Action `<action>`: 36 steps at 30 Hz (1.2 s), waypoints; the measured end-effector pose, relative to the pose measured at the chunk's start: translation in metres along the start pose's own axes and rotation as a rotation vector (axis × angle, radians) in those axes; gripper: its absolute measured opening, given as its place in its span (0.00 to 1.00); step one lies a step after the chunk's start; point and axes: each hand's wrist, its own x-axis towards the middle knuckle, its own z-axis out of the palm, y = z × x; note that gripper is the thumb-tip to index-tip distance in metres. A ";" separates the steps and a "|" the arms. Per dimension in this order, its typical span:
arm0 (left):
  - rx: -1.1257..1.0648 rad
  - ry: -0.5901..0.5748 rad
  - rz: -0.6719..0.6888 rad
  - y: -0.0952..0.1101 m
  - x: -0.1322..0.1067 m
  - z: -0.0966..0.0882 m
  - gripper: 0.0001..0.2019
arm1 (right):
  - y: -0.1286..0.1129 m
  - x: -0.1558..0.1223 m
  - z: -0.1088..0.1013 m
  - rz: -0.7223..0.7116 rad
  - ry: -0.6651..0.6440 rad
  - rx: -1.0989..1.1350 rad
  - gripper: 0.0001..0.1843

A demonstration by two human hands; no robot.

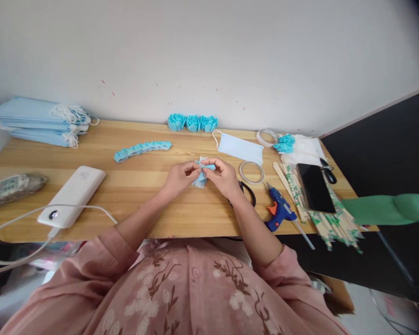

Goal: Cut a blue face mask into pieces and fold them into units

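Both my hands meet over the middle of the table, pinching a small blue-and-white folded piece of mask fabric (200, 180). My left hand (183, 178) grips its left side between thumb and fingertips. At its right side my right hand (223, 176) is closed on it the same way. Part of the piece is hidden by my fingers. To the left lies a curved strip of folded blue pieces (142, 149). Three blue fabric flowers (193, 123) stand by the wall. A flat blue face mask (240, 147) and a tape roll (252, 172) lie right of my hands.
At the left are a stack of masks (38, 120), a white power bank (73, 195) with a cable, and a power strip (10, 188). At the right are scissors (250, 193) partly under my wrist, a blue glue gun (280, 207), wrapped chopsticks (330, 225) and a phone (315, 187).
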 end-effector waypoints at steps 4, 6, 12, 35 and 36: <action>-0.006 0.024 0.000 -0.004 0.001 -0.001 0.13 | 0.002 0.001 -0.003 0.010 0.075 -0.021 0.11; -0.006 0.031 -0.006 -0.006 0.002 -0.001 0.13 | 0.003 0.002 -0.005 0.014 0.095 0.018 0.13; 0.004 0.018 -0.001 -0.005 0.001 -0.001 0.12 | 0.004 0.004 -0.004 0.100 0.049 0.141 0.19; -0.225 0.006 -0.170 -0.002 0.003 -0.004 0.16 | -0.005 -0.001 -0.002 -0.076 0.142 -0.101 0.05; -0.233 0.015 -0.177 -0.001 0.003 -0.004 0.16 | -0.006 -0.001 -0.002 -0.092 0.142 -0.115 0.04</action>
